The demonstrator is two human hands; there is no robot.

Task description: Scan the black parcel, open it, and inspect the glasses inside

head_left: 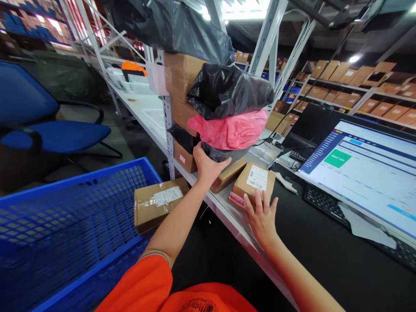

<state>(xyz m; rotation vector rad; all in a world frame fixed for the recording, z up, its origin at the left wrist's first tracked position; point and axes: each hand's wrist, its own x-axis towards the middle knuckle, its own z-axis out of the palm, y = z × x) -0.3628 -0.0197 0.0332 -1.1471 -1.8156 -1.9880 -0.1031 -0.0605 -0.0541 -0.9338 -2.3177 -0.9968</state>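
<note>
My left hand (207, 165) reaches up and grips the underside of a dark grey bagged parcel (224, 152) at the bottom of a leaning stack. Above it lie a pink bagged parcel (230, 129) and a black bagged parcel (227, 90). My right hand (261, 216) lies flat with fingers spread against the near side of a small cardboard box (251, 184) with a white label, which rests on the black desk (312, 234). A second flat brown box (229, 173) lies between the two hands.
A blue plastic crate (65, 225) stands at the left, with a labelled cardboard box (159, 203) beside it. A monitor (364, 169) and keyboard (328, 208) occupy the desk at right. A white shelf post (167, 125), more brown boxes (180, 82) and a blue chair (42, 125) stand behind.
</note>
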